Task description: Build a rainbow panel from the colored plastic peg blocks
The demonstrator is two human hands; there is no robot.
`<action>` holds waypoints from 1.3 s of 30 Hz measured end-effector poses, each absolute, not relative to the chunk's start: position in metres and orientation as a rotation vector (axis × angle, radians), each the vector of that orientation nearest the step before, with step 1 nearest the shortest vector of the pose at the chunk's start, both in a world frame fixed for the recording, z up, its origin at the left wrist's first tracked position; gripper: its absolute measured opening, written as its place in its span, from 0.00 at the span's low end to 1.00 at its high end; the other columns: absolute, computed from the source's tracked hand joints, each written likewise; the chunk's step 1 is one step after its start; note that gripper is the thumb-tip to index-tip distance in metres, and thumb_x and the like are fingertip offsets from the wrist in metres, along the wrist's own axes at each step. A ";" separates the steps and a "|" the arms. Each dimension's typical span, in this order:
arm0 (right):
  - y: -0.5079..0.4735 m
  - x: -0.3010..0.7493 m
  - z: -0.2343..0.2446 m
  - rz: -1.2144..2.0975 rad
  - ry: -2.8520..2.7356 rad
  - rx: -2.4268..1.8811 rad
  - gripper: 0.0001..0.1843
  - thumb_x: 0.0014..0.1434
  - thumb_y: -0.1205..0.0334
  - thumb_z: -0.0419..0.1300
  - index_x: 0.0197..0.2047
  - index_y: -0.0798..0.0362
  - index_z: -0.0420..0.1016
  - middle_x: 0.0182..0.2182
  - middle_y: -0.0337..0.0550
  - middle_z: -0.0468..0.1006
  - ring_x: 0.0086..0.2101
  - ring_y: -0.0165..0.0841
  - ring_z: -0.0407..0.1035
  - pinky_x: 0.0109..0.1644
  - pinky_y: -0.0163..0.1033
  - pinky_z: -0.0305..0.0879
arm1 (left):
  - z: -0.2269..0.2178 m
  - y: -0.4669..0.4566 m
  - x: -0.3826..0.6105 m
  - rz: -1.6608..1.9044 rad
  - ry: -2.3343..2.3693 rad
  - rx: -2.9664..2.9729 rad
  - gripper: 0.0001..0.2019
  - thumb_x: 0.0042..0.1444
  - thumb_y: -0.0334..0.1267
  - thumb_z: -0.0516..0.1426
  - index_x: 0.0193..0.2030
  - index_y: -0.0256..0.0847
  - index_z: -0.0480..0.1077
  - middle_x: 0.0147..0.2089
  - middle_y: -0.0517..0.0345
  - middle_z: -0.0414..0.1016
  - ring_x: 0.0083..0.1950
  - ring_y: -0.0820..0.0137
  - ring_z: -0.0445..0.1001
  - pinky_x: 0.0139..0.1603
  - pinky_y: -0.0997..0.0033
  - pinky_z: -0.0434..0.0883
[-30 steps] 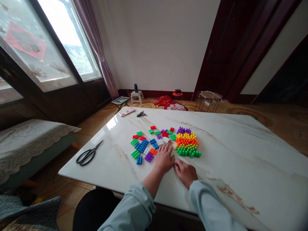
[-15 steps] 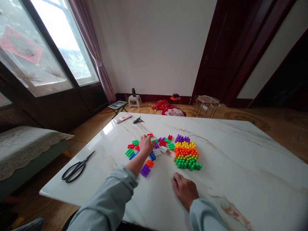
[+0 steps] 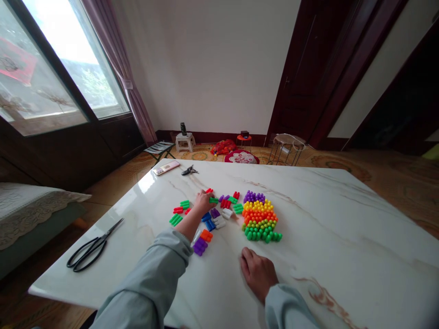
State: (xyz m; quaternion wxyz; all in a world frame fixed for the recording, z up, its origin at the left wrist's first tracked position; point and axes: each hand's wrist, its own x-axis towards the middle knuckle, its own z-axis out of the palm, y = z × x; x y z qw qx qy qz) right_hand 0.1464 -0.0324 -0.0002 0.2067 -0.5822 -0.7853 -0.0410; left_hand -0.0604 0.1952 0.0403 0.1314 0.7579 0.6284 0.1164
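My left hand [image 3: 203, 201] reaches out over a scatter of small coloured plastic pegs [image 3: 209, 219] on the white marble table [image 3: 325, 214]. Its fingers are curled on a green peg [image 3: 213, 199] at the far side of the scatter. To the right sits a joined block of pegs [image 3: 259, 216] in purple, yellow, orange and green rows. My right hand [image 3: 258, 272] rests on the table near the front edge, fingers loosely curled, holding nothing that I can see.
Black scissors [image 3: 89, 249] lie at the table's left front. A pink phone [image 3: 166, 167] and a dark key bunch [image 3: 188, 171] lie at the far left corner. Stools [image 3: 185, 140] and a wire stand [image 3: 286, 147] are on the floor beyond; a bed [image 3: 30, 214] is at left.
My left hand has gone from beside the right hand out to the far side of the loose pegs and closed on a green one. My right hand has stayed near the front edge.
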 end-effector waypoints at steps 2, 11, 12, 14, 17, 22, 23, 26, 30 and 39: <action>-0.032 0.147 -0.001 -0.128 -2.181 -1.623 0.11 0.64 0.65 0.46 0.33 0.51 0.66 0.26 0.36 0.76 0.23 0.27 0.68 0.28 0.37 0.45 | 0.040 0.197 -0.065 0.363 1.808 2.212 0.19 0.47 0.41 0.64 0.48 0.46 0.74 0.47 0.53 0.70 0.54 0.62 0.66 0.58 0.66 0.61; -0.032 0.147 0.003 -0.102 -2.184 -1.636 0.10 0.64 0.65 0.47 0.33 0.51 0.67 0.27 0.37 0.76 0.23 0.27 0.69 0.27 0.36 0.46 | 0.062 0.131 -0.064 0.721 1.469 2.269 0.16 0.49 0.38 0.65 0.46 0.47 0.75 0.52 0.54 0.68 0.52 0.65 0.69 0.56 0.67 0.67; -0.032 0.147 0.003 -0.098 -2.181 -1.635 0.10 0.64 0.65 0.47 0.33 0.51 0.67 0.27 0.37 0.76 0.23 0.27 0.69 0.27 0.36 0.46 | 0.062 0.115 -0.062 0.706 1.375 2.298 0.16 0.48 0.37 0.65 0.46 0.47 0.75 0.53 0.54 0.67 0.52 0.65 0.69 0.55 0.66 0.68; -0.032 0.146 0.003 -0.098 -2.172 -1.630 0.10 0.63 0.65 0.47 0.33 0.51 0.67 0.27 0.37 0.76 0.23 0.27 0.68 0.27 0.37 0.45 | 0.059 0.083 -0.057 0.644 1.242 2.381 0.15 0.48 0.38 0.65 0.45 0.47 0.75 0.54 0.53 0.66 0.55 0.62 0.67 0.58 0.64 0.66; -0.032 0.146 0.003 -0.092 -2.160 -1.629 0.10 0.64 0.65 0.47 0.33 0.52 0.67 0.27 0.37 0.77 0.23 0.27 0.69 0.27 0.37 0.45 | 0.053 0.050 -0.049 0.477 1.114 2.487 0.16 0.49 0.38 0.65 0.46 0.49 0.74 0.55 0.53 0.65 0.58 0.60 0.63 0.59 0.61 0.65; -0.032 0.145 0.002 -0.057 -2.173 -1.625 0.10 0.64 0.65 0.46 0.34 0.51 0.67 0.27 0.37 0.76 0.24 0.28 0.70 0.28 0.37 0.45 | 0.064 0.048 -0.034 0.271 1.072 2.597 0.21 0.44 0.45 0.67 0.47 0.49 0.74 0.58 0.51 0.63 0.59 0.55 0.61 0.57 0.56 0.66; -0.032 0.145 0.002 -0.053 -2.175 -1.622 0.10 0.64 0.65 0.46 0.34 0.51 0.67 0.27 0.37 0.76 0.24 0.28 0.69 0.27 0.37 0.45 | 0.070 0.055 -0.030 0.273 1.075 2.619 0.24 0.42 0.48 0.68 0.48 0.50 0.74 0.59 0.51 0.63 0.60 0.53 0.60 0.57 0.55 0.66; -0.033 0.144 0.002 -0.056 -2.178 -1.617 0.09 0.63 0.66 0.46 0.34 0.51 0.66 0.26 0.37 0.75 0.23 0.28 0.68 0.27 0.37 0.44 | 0.084 0.089 -0.014 0.376 1.175 2.652 0.21 0.49 0.49 0.64 0.50 0.48 0.72 0.58 0.50 0.65 0.59 0.55 0.61 0.58 0.56 0.65; -0.033 0.145 0.001 -0.049 -2.169 -1.606 0.08 0.62 0.67 0.47 0.34 0.51 0.65 0.26 0.37 0.75 0.23 0.28 0.68 0.27 0.37 0.43 | 0.088 0.143 0.014 0.231 1.401 2.594 0.26 0.50 0.47 0.62 0.57 0.47 0.67 0.56 0.47 0.64 0.57 0.55 0.65 0.53 0.57 0.69; -0.034 0.145 -0.002 -0.053 -2.172 -1.598 0.07 0.62 0.67 0.47 0.35 0.51 0.64 0.26 0.37 0.74 0.23 0.27 0.67 0.26 0.37 0.42 | 0.082 0.188 0.037 -0.267 1.454 2.519 0.31 0.40 0.55 0.65 0.53 0.53 0.69 0.56 0.47 0.63 0.57 0.50 0.66 0.51 0.51 0.68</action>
